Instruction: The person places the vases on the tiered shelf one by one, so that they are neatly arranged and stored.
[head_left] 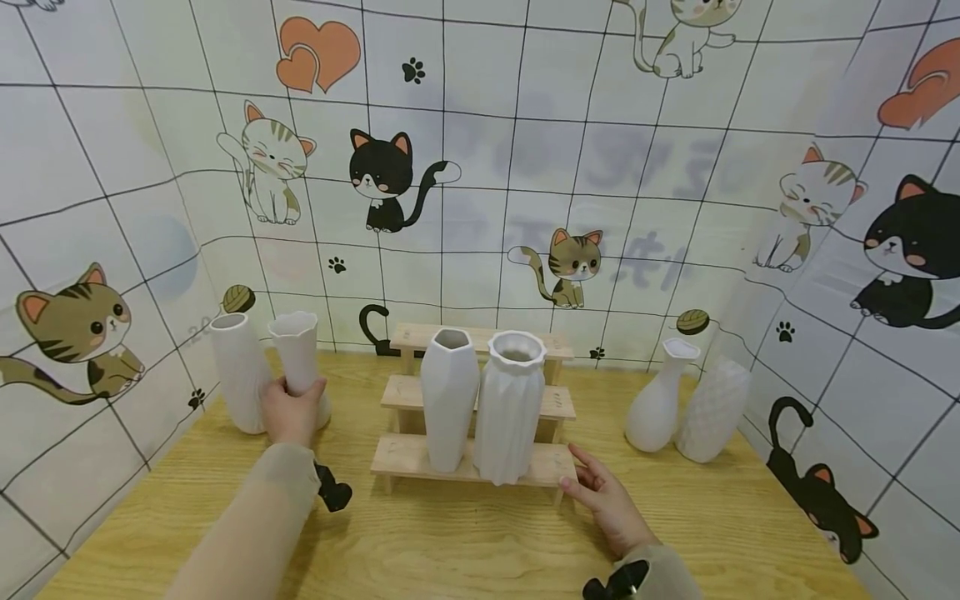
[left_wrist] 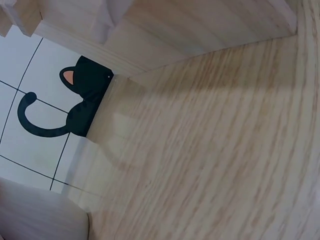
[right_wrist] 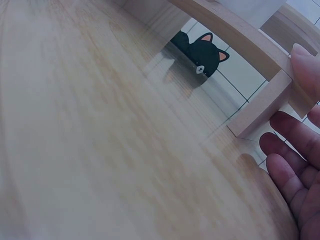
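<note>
At the left, my left hand (head_left: 291, 412) grips a white vase with a wavy, flared rim (head_left: 295, 337), fingers around its lower half. The base of that vase (left_wrist: 42, 215) fills the lower left corner of the left wrist view. A three-step wooden stand (head_left: 405, 454) is at the centre, its bottom right corner held by my right hand (head_left: 603, 500). In the right wrist view, the thumb (right_wrist: 306, 70) lies against the end of the step and the fingers curl beside the leg. A faceted white vase (head_left: 450, 400) and a fluted white vase (head_left: 512, 408) stand on the stand's lower step.
A tall white vase (head_left: 242, 375) is just left of the gripped one. To the right, a narrow-necked white vase (head_left: 654, 408) and a diamond-textured white vase (head_left: 714, 412) stand side by side on the wooden table (head_left: 465, 550). A cat-printed tiled backdrop (head_left: 480, 183) encloses the table.
</note>
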